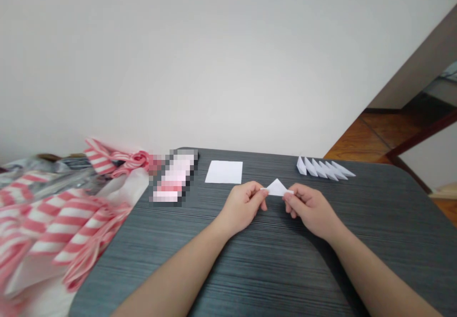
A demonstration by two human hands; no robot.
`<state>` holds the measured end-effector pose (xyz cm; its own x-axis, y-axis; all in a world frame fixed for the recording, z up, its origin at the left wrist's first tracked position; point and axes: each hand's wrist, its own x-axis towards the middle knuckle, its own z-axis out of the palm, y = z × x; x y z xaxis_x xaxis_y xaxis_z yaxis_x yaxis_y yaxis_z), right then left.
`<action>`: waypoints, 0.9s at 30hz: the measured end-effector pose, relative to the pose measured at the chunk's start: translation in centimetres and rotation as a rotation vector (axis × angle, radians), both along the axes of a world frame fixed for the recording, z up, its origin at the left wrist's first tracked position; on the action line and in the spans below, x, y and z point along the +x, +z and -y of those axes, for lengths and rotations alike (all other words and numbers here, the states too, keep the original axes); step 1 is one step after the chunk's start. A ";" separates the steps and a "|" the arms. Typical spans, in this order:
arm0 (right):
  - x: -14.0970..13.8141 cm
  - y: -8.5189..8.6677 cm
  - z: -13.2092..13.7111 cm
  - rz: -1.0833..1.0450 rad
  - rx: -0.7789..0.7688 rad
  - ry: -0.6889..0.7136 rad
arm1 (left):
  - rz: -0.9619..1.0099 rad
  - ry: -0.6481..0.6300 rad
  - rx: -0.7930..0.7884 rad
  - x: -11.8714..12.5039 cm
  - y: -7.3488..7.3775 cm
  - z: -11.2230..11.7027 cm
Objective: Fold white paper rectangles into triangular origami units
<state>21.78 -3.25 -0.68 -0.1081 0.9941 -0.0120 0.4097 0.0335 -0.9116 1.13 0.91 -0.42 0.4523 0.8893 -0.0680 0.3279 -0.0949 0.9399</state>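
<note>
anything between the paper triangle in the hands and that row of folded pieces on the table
Nothing visible stands in the way. The left hand and right hand pinch the white paper triangle by its corners, and only dark tabletop lies between it and the row of folded paper pieces.

Both hands (243,207) pinch folded white paper triangle (276,188) over dark tbl (374,222).

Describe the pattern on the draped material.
Draped material: pink and white stripes, clearest in the head view.
</note>
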 end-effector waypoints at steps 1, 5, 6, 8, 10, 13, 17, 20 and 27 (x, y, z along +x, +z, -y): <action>0.0 0.0 0.0 -0.007 -0.003 0.002 | -0.014 -0.002 0.006 0.0 0.1 0.0; 0.1 -0.1 0.0 -0.008 -0.015 0.013 | -0.030 -0.007 0.018 0.0 0.2 0.1; 0.1 -0.1 0.0 -0.006 -0.018 0.016 | -0.030 -0.008 0.020 0.0 0.2 0.1; 0.0 -0.2 0.0 -0.008 -0.022 0.023 | -0.026 -0.009 0.023 0.1 0.1 0.1; 0.0 -0.2 0.0 -0.014 -0.018 0.021 | -0.020 -0.010 0.021 0.1 -0.1 0.0; 0.1 -0.2 0.0 -0.023 -0.006 0.006 | -0.003 -0.007 0.002 0.3 -0.4 0.0; 0.1 0.0 0.1 -0.036 0.004 -0.003 | 0.014 -0.013 -0.004 0.4 -0.6 0.1; 0.0 0.2 0.2 -0.050 -0.001 -0.003 | 0.007 -0.010 0.019 0.4 -0.5 0.2; -0.1 -0.2 0.1 -0.070 -0.001 0.010 | 0.089 -0.018 0.005 0.2 -0.5 0.2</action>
<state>21.73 -3.38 -0.85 -0.1191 0.9929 -0.0048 0.3450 0.0369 -0.9379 1.38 0.71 -0.97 0.4726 0.8810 -0.0220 0.2407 -0.1051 0.9649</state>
